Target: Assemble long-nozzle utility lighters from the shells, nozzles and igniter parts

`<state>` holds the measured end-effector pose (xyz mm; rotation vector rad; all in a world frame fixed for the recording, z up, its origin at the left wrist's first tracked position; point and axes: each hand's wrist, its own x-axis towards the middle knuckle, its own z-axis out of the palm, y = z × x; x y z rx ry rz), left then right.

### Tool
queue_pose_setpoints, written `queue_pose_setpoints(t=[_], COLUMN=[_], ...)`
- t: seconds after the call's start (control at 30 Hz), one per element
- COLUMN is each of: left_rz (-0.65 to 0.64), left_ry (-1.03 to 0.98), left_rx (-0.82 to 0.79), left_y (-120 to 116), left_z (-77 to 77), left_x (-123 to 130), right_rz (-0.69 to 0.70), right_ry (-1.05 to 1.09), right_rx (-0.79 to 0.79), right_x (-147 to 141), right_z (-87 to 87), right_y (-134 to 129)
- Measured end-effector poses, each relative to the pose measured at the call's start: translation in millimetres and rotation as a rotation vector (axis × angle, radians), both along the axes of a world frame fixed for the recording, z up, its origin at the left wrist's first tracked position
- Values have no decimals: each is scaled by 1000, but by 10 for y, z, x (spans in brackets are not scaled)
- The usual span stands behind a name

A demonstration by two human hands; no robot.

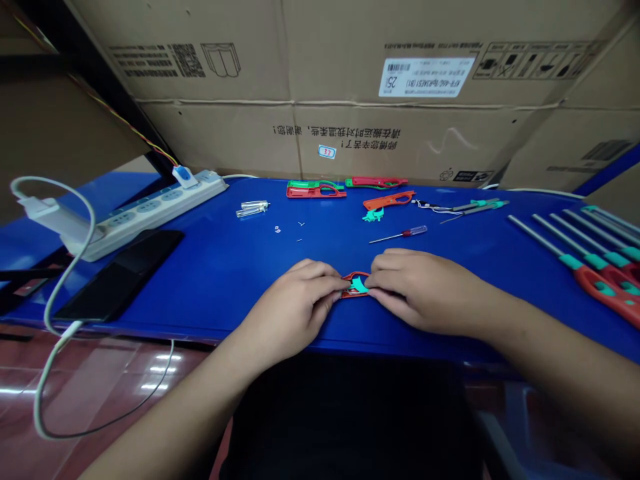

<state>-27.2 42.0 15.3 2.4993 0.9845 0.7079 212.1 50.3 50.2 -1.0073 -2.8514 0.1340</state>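
Observation:
My left hand (pixel 295 307) and my right hand (pixel 420 290) meet at the middle of the blue table (pixel 200 280). Between their fingertips is a small red plastic housing (pixel 350 294), with a teal plastic piece (pixel 358 285) seated in it. Fingers hide much of the housing. Beyond my hands lie a red-handled small screwdriver (pixel 405 232), an orange-red plastic shell (pixel 389 199), and a loose teal part (pixel 373 215). Red and green shells (pixel 315 190) lie further back.
Several long red-and-teal gas lighters (pixel 595 273) lie at the right. Clear small parts (pixel 253 209) sit back left. A power strip (pixel 150 213), a black phone (pixel 120 273) and a white cable (pixel 60 267) are at the left. Cardboard boxes (pixel 325 67) stand behind.

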Motion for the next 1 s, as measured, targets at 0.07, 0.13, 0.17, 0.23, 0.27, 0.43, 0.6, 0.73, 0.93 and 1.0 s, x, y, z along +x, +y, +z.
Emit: queue_pose_setpoints(t=[0.07,0.13,0.17,0.23,0.27,0.43,0.6,0.73,0.93,1.0], left_rz=[1,3,1,-21,-38,-79,-48,-27,-34,-38], left_ry=[4,4,1,12,25,127,159,168,179,176], left_rx=[-8,-28,-42,-76,-89,-87,-73,-54,-74,-73], left_y=[-12,-26,-34,-51,-60,-108,-173,-228,-212,-199], left_z=[10,29,41,64,73,78,61,74,89,82], left_x=[6,8,6,-3,-11,-44,-27,4,8,-1], right_rz=[-29,-34,-35,-52,-68,-169,-240,-241,-215,-177], right_ry=[83,88,84,94,106,56,-5,-8,195,247], right_rx=[-49,-14,30,108,127,142,9,-107,19,2], right_x=[40,61,69,91,110,260,310,245,97,44], right_z=[-29,-51,-62,-84,-95,-128,-86,-53,20,21], right_y=[11,13,7,-17,-34,-102,-58,38,-141,-254])
